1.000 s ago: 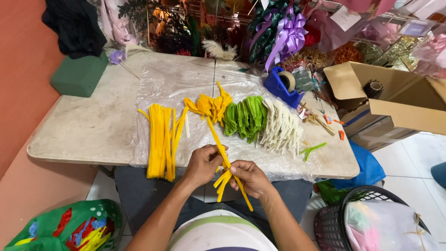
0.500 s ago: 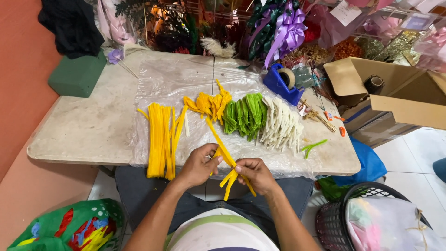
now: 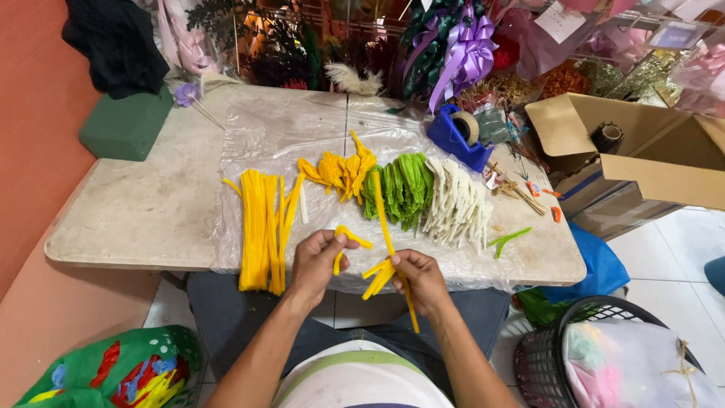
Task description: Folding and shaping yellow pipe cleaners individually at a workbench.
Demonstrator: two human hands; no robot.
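A bent yellow stem point(image 3: 346, 243) is pinched in the left hand point(image 3: 317, 261), fingers curled shut round it, just below frame centre. The right hand point(image 3: 418, 278) is closed on a long yellow stem point(image 3: 387, 234) w/ a few short yellow loops point(image 3: 375, 273) at the grip; the stem runs diagonally from centre down past the wrist. Both hands are held over the near edge of the table point(image 3: 128, 219), close together but not touching.

On a plastic sheet point(image 3: 264, 128), mid-frame, piles are laid L to R: straight yellow stems point(image 3: 260, 227), folded yellow pcs point(image 3: 336, 170), green pcs point(image 3: 400, 189), white pcs point(image 3: 457, 204). A blue tape dispenser point(image 3: 457, 136) is seen upper centre-right, a green foam block point(image 3: 124, 125) upper left, an open cardboard box point(image 3: 642, 151) at right. A black basket point(image 3: 596, 355) is placed lower right, a green bag point(image 3: 113, 374) lower left. Ribbons and dried flowers are stacked along the top.
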